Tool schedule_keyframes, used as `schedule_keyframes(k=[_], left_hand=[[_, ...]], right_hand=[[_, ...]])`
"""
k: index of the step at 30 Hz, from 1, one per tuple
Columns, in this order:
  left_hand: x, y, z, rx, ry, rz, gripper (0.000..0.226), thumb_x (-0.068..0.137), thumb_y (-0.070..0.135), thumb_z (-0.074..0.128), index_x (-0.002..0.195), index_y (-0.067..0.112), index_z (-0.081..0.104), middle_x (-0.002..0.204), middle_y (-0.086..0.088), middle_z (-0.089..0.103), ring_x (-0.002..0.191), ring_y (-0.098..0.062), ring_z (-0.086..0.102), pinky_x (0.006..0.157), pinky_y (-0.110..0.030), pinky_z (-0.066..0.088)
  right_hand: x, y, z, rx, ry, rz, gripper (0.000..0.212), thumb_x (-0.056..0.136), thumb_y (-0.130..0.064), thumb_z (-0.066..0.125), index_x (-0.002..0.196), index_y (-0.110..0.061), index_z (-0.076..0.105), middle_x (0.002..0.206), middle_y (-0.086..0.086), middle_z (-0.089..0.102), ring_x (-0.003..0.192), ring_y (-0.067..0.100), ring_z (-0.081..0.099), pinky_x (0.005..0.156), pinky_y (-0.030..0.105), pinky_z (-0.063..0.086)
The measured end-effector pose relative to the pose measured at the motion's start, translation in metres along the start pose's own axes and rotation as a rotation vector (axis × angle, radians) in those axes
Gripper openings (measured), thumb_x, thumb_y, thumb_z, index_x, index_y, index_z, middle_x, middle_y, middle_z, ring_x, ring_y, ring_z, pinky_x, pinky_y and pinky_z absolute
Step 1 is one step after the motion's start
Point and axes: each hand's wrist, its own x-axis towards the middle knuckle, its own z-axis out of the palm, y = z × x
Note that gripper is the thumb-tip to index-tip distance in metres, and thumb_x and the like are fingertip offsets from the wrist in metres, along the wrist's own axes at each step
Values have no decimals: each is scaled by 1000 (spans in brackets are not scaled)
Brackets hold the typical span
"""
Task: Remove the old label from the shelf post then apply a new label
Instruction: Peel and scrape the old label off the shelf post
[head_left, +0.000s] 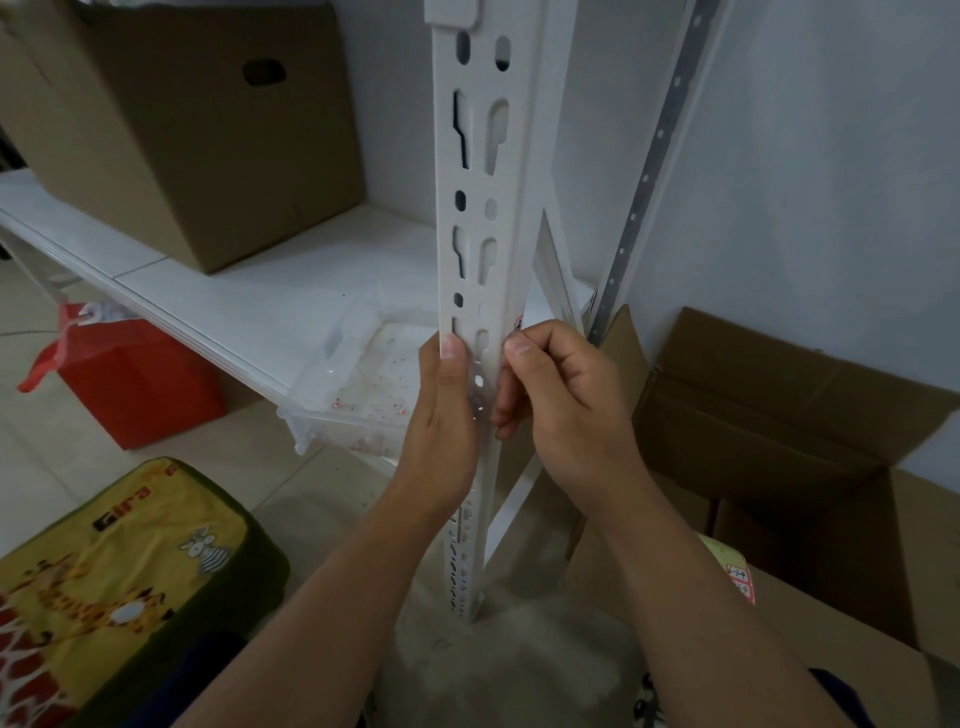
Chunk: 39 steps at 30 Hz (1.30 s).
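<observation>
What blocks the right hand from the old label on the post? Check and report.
Nothing visible. The right hand is already at the shelf post's right edge, thumb beside the label, of which only a corner shows. The left hand grips the post's other side, clear of it.

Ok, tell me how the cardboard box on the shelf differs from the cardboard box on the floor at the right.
The box on the shelf is closed on top; the box on the floor stands open with its flaps raised. The box on the shelf shows an oval handle hole in its side; no such hole shows on the box on the floor. The first rests on the white shelf, the second against the wall. Both are plain brown cardboard.
</observation>
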Motion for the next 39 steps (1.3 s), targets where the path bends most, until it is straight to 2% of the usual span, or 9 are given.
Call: schedule_keyframes(k=[3, 8, 14, 18, 23, 27, 34, 39], left_hand=[[-1, 3, 1, -10, 1, -5, 57, 95, 52, 16, 114, 9, 47, 103, -16, 60, 92, -17, 61, 75, -12, 50], [-2, 4, 2, -46, -7, -22, 58, 93, 54, 16, 115, 9, 46, 103, -18, 61, 94, -21, 62, 79, -17, 53], [-2, 2, 1, -77, -17, -40, 62, 94, 54, 16, 117, 7, 48, 103, -21, 62, 94, -25, 63, 77, -16, 54], [1, -4, -1, -55, -19, -48, 69, 95, 62, 14, 120, 9, 50, 108, -16, 64, 100, -19, 65, 82, -17, 54], [1, -5, -2, -74, -34, -50, 74, 96, 62, 13, 125, 6, 51, 110, -18, 64, 103, -20, 63, 79, -12, 50], [1, -6, -4, -51, -44, -37, 72, 96, 61, 13, 123, 7, 53, 110, -16, 65, 104, -19, 63, 81, -12, 49], [0, -2, -2, -109, -81, 13, 69, 100, 52, 13, 120, -3, 50, 98, -29, 60, 95, -38, 59, 77, -20, 54], [2, -7, -2, -69, -63, -44, 77, 91, 63, 13, 125, 5, 50, 104, -18, 65, 100, -20, 65, 84, -19, 51]], right_hand=[[1, -2, 0, 81, 1, 55, 26, 98, -7, 45, 77, 7, 52, 61, 16, 55, 55, 25, 53, 53, 31, 51], [3, -4, 2, 121, 55, 92, 26, 95, -4, 46, 73, 9, 52, 59, 16, 54, 52, 24, 51, 50, 30, 50], [-1, -1, 2, 207, 24, 109, 25, 96, -7, 48, 72, -5, 57, 58, 8, 54, 55, 21, 53, 52, 30, 49], [0, -1, 2, 186, 30, 105, 25, 96, -6, 48, 73, -4, 56, 57, 7, 54, 55, 21, 53, 52, 28, 50], [2, -4, 4, 159, 69, 111, 25, 93, -2, 48, 69, 0, 56, 55, 10, 55, 52, 22, 54, 50, 31, 50], [2, -6, 5, 146, 94, 113, 25, 92, -1, 48, 68, -1, 57, 53, 9, 57, 50, 24, 54, 48, 31, 51], [1, -4, 4, 214, 60, 127, 28, 95, -7, 48, 69, -3, 57, 56, 11, 53, 52, 22, 53, 49, 29, 48], [3, -6, 5, 197, 95, 150, 28, 91, -2, 49, 64, -2, 57, 52, 10, 53, 49, 21, 52, 46, 28, 47]])
